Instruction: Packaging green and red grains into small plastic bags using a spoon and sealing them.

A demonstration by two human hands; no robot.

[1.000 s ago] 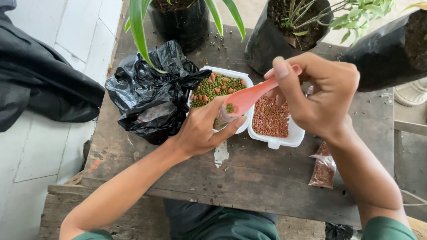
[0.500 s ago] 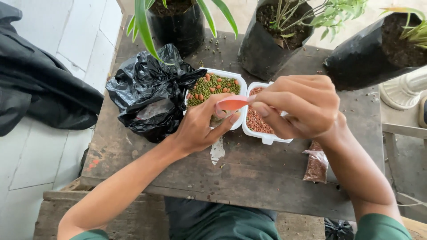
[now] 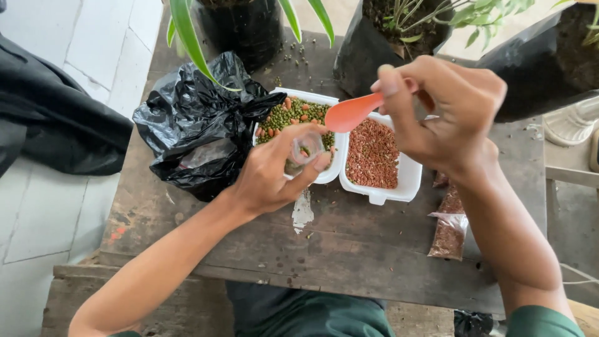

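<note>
L hand (image 3: 274,175): fingers wrapped round a small clear bag (image 3: 304,151), mouth held open facing up; bag sits over near edge of the green-seed tray, a few seeds inside.
R hand (image 3: 446,112): pinching handle of an orange plastic spoon (image 3: 352,112) betw thumb + fingers; grip tight.
Spoon: bowl end points left, hovers just above the bag mouth, over the gap betw the two trays; can't tell if anything's in the bowl.
Green-seed tray (image 3: 324,178): white, rectangular, holds green seeds w/ some orange bits; left of the pair.
Red-seed tray (image 3: 409,178): white, touching the first on its right side, full of reddish-brown seeds.
Black plastic bag (image 3: 193,131): crumpled, just left of green-seed tray, touching it.
Filled packets (image 3: 448,231): small clear packets of reddish seeds, lying on table right of red-seed tray, partly under R forearm.
Table (image 3: 349,249): worn wood planks, white paint smear near L hand.
Back edge: potted plants in black grow bags (image 3: 362,56), long green leaf (image 3: 187,34) hanging over black bag.
</note>
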